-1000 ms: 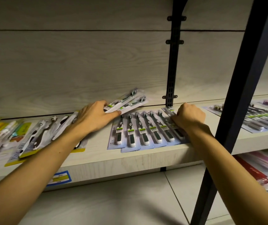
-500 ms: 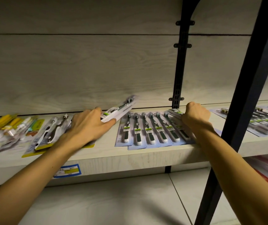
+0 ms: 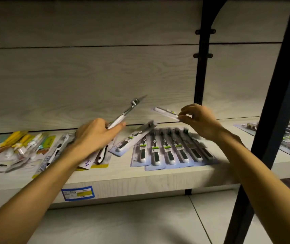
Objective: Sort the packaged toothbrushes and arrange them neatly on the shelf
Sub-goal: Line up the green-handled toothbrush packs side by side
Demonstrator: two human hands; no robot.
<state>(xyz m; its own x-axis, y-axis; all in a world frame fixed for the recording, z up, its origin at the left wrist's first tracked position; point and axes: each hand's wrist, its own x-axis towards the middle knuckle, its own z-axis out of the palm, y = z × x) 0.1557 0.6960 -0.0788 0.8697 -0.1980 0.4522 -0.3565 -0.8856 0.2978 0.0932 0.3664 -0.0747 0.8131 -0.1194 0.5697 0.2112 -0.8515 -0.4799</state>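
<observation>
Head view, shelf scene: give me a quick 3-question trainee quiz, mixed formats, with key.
1. True or false: the left hand is empty.
2. The right hand pinches a toothbrush pack: A) lying flat on the shelf B) lifted above the row of green-label packs C) under the shelf.
3. Fill in: the price label on the shelf's front edge has a ___ border.

Key: 1 false, it holds a white-handled pack; 2 B; 3 blue.
</observation>
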